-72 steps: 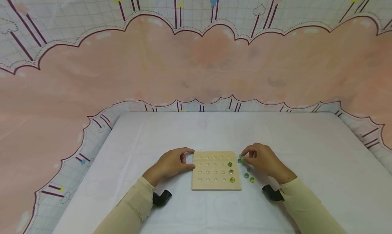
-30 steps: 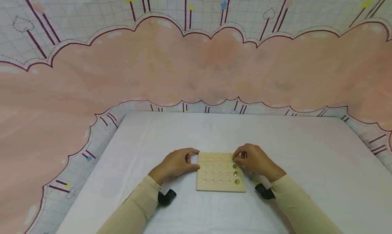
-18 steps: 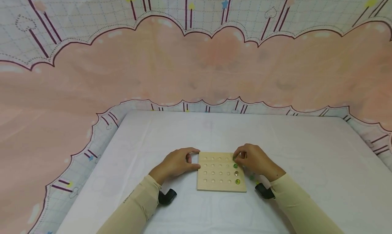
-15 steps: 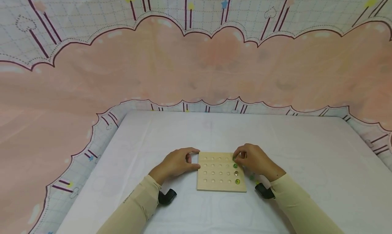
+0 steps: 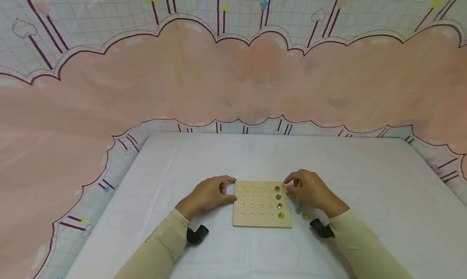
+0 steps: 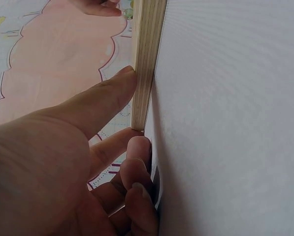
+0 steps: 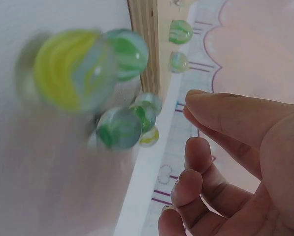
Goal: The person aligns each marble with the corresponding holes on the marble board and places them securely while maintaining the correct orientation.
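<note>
A pale wooden board (image 5: 256, 210) with rows of round dimples lies on the white table. Its right-hand column holds glass marbles: a green marble (image 5: 277, 188) in the far corner dimple, another green one, a clear brownish one and a yellow-green marble (image 5: 281, 215) nearest me. My left hand (image 5: 206, 192) rests thumb and forefinger against the board's left edge and far corner, other fingers loosely curled. Just off the right edge is my right hand (image 5: 310, 189). In the right wrist view its thumb and forefinger tips come close together with nothing seen between them.
Several loose marbles lie on the table right of the board, partly under my right hand: a green marble (image 5: 297, 210) and a yellow one (image 7: 63, 71) among them. Black wrist cameras (image 5: 197, 235) sit at both sleeves. Behind the table (image 5: 350, 169) hangs a patterned cloth (image 5: 233, 80).
My right hand carried a green marble from beside the board to the far right dimple, let it go there, and has drawn back rightward. My left hand has stayed at the board's left edge.
</note>
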Tool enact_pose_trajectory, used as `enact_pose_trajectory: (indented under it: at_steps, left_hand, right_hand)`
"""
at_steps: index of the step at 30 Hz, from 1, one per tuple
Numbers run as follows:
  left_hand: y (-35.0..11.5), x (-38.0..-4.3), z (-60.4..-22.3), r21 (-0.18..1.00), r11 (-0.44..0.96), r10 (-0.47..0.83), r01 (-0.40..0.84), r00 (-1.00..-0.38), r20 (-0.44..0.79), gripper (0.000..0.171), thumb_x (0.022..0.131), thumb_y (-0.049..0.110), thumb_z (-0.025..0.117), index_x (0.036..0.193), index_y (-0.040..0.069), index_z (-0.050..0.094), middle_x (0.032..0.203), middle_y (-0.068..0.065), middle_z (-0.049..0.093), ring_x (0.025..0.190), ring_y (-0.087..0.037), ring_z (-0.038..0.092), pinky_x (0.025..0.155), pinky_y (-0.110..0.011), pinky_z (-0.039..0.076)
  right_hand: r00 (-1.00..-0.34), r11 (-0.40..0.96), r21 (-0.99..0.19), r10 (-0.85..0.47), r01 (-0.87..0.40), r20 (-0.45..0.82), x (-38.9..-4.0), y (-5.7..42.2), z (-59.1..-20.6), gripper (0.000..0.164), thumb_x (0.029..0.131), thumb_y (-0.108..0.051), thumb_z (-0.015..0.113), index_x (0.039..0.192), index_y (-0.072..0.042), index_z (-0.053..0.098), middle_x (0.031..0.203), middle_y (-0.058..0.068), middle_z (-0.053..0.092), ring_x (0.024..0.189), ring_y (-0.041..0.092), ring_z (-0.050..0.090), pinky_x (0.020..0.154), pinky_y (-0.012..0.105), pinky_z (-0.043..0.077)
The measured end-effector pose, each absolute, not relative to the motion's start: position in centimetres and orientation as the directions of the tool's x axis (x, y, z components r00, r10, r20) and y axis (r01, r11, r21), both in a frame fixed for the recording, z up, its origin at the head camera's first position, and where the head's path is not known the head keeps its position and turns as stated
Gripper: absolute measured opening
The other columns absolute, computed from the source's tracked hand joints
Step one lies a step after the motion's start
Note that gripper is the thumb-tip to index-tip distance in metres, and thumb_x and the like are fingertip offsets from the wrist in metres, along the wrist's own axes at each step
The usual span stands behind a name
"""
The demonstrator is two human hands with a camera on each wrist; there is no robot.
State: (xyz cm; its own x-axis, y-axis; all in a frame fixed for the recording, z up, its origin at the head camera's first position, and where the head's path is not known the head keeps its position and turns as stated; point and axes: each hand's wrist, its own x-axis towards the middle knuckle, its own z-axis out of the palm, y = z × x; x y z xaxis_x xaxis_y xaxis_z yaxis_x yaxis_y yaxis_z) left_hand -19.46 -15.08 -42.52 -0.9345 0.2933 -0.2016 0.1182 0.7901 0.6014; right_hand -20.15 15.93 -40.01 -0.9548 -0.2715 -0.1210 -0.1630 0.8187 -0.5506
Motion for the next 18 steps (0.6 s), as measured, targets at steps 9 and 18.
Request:
enact_pose_trajectory:
  at_steps: [9, 18]
  left_hand:
    - [-15.1, -19.4, -42.4, 0.599, 0.794, 0.277, 0.102, -0.938, -0.208, 0.057, 0.082, 0.040, 0.082, 0.133, 0.027, 0.063, 0.076, 0.005, 0.057, 0.066, -0.012, 0.049, 0.063, -0.030, 0.038]
    - [-15.0, -19.5, -42.6, 0.596, 0.795, 0.285, 0.118, -0.939, -0.195, 0.055, 0.083, 0.040, 0.082, 0.133, 0.027, 0.063, 0.076, 0.006, 0.056, 0.066, -0.011, 0.049, 0.064, -0.029, 0.038]
  right_hand:
    - [-0.959, 0.824, -0.548, -0.253, -0.147, -0.123, -19.6, 17.1, -40.0, 0.013, 0.090, -0.011, 0.073, 0.103, -0.011, 0.076, 0.083, 0.004, 0.057, 0.074, 0.018, 0.050, 0.061, 0.030, 0.043]
    - [-0.965, 0.823, -0.558, -0.223, -0.111, -0.137, -18.7, 17.9, -40.6, 0.014, 0.089, -0.010, 0.073, 0.102, -0.010, 0.076, 0.083, 0.004, 0.056, 0.075, 0.018, 0.049, 0.059, 0.028, 0.043]
